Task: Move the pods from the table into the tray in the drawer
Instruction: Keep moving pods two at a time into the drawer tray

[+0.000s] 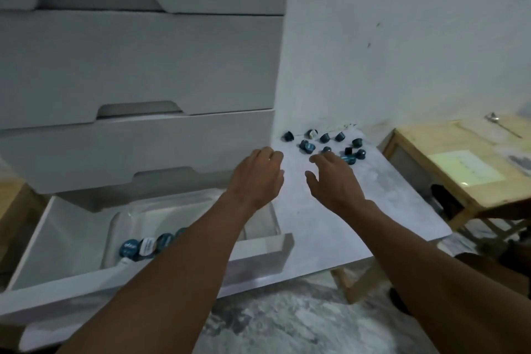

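Note:
Several dark blue pods (324, 138) lie scattered at the far end of the white marbled table (330, 224). My right hand (333, 181) hovers just short of them, fingers spread, holding nothing. My left hand (258, 178) hangs over the table's left edge beside the drawer unit, fingers curled loosely, nothing seen in it. Below it the bottom drawer (66, 233) stands pulled out. A clear plastic tray (120, 218) lies inside it, with a row of pods (146, 247) along its near side, partly hidden by my left forearm.
A white drawer unit (138, 66) with three shut drawers rises at the left. A white wall stands behind the table. A wooden side table (431, 175) with a paper and a spoon stands at the right. The floor below is marbled grey.

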Motion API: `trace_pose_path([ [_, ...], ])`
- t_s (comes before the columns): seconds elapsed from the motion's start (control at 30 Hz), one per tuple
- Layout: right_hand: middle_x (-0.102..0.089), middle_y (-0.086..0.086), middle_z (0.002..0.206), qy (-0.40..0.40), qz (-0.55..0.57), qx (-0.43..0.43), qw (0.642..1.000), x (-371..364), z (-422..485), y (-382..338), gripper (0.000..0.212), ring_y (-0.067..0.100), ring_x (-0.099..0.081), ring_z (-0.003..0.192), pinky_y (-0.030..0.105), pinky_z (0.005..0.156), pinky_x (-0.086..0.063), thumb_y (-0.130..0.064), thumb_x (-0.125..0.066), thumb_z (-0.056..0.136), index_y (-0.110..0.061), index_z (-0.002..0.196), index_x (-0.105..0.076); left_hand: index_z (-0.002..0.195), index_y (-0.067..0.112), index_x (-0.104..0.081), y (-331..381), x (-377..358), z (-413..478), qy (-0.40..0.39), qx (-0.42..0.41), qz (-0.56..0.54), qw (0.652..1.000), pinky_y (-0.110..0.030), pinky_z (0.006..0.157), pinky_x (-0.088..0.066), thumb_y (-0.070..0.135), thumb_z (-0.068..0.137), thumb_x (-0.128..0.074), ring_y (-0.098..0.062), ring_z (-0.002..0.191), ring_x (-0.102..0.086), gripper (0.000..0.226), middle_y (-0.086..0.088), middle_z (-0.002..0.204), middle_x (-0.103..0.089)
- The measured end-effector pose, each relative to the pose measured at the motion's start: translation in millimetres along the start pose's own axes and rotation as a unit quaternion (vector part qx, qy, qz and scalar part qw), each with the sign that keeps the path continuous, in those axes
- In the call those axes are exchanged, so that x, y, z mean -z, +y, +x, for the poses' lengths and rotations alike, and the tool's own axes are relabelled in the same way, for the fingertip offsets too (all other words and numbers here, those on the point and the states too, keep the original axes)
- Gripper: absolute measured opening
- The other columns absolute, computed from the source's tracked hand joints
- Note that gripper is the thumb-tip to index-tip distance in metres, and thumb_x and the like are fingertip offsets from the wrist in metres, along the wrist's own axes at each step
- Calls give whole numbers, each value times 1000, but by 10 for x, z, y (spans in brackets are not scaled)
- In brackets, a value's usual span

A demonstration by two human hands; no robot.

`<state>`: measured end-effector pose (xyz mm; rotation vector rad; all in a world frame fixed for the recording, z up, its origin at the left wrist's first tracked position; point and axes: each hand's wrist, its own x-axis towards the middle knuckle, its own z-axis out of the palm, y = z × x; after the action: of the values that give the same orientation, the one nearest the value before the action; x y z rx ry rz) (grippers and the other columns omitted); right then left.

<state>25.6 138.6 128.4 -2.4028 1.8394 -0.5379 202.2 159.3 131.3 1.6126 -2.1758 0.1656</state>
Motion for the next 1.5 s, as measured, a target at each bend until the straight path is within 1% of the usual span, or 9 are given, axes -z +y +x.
trace_pose_path([
  [0.1,-53,13,131,21,-18,-1,1000,224,-54,460,44,29,-48,120,38,100,-41,-29,-53,93,-7,131,-49,108,6,-62,389,-150,219,30,-5,26,999,-37,70,-53,22,82,-64,-31,90,-62,31,-12,102,-64],
  [0.27,-51,11,136,26,-17,8,999,484,-121,1116,46,28,-45,125,39,103,-41,-31,-54,93,-9,132,-47,113,1,-62,1008,-437,422,39,-3,26,999,-37,81,-54,20,77,-72,-31,98,-65,42,-17,108,-67],
  [0.47,-49,9,138,4,-11,10,1000,443,-34,1600,45,26,-44,125,36,102,-40,-31,-52,94,-12,134,-46,110,2,-63,1362,-661,636,39,11,39,998,-35,76,-54,18,77,-71,-29,90,-65,37,-15,104,-67],
  [0.77,-47,8,141,-48,27,-23,998,-48,514,1927,44,26,-47,124,35,103,-40,-31,-52,94,-13,133,-46,98,6,-65,1095,-1191,1148,-17,31,76,996,-32,61,-52,17,75,-72,-26,73,-63,26,-12,92,-67],
  [0.93,-53,10,134,-71,39,-41,996,-299,1031,2044,37,26,-52,117,35,99,-44,-25,-55,93,-10,127,-52,103,5,-65,849,-1518,1614,-51,54,59,996,-30,60,-53,19,74,-75,-25,73,-65,34,-12,96,-68],
  [1.07,-51,11,134,-98,47,-50,993,-511,1486,2043,38,26,-49,120,36,99,-42,-22,-53,94,-8,129,-50,112,6,-62,586,-1748,1908,-79,65,33,994,-33,69,-53,21,82,-68,-26,84,-64,34,-11,107,-65],
  [1.27,-52,10,131,-138,47,-60,988,-849,1931,2063,37,28,-53,113,42,92,-49,-17,-56,91,-11,127,-51,94,6,-64,300,-2060,2173,-124,67,33,989,-31,54,-53,14,76,-73,-24,65,-62,22,-11,85,-65],
  [1.37,-54,10,126,-154,53,-63,985,-1032,2103,2136,31,28,-54,109,41,90,-48,-16,-54,92,-10,122,-54,96,9,-63,259,-2233,2317,-145,81,28,986,-29,56,-51,14,74,-75,-21,69,-61,25,-8,87,-64],
  [1.5,-55,11,121,-186,62,-59,979,-1259,2305,2232,26,27,-55,105,36,89,-47,-19,-51,93,-9,117,-55,128,15,-48,231,-2461,2482,-176,130,-13,976,-27,83,-47,23,91,-58,-21,106,-55,38,-7,124,-51],
])
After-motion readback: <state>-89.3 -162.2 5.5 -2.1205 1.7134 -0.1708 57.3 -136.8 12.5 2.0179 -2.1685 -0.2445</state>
